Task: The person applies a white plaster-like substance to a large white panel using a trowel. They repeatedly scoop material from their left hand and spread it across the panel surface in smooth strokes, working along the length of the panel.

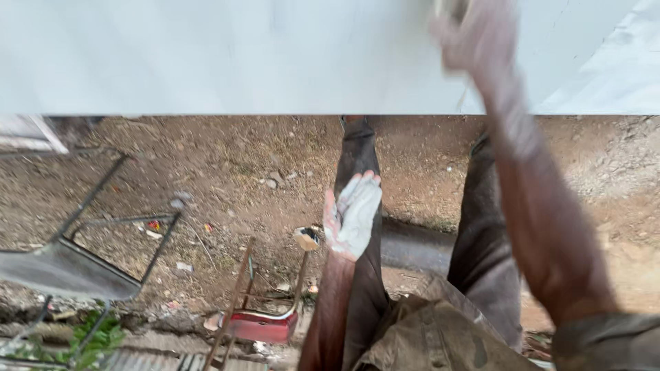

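**A person on a height, one hand raised to a white wall**

Seen from a head camera looking steeply down. A broad, smooth white wall (227, 55) fills the upper part of the view, pale and even in colour, ending in a straight lower edge with bare ground far below it.

The right hand (474, 34) is raised against the wall near the top of the view. It is blurred and dusted white, and something pale shows just above it at the frame's edge, too smeared to name. Whether this hand is closed on anything cannot be told. Its forearm runs down to the lower right corner, also streaked with white.

The left hand (353, 214) hangs low in the middle of the view, open, fingers together and palm up. The palm is coated with white paste or powder. It holds nothing.

Below are the person's legs in dark, soiled trousers (481, 247). The ground (234, 165) is brown earth scattered with small stones and litter. A red-seated metal chair frame (261, 323) stands at lower centre. At left is a dark metal frame (82, 254) with a grey panel, with green leaves beside it.
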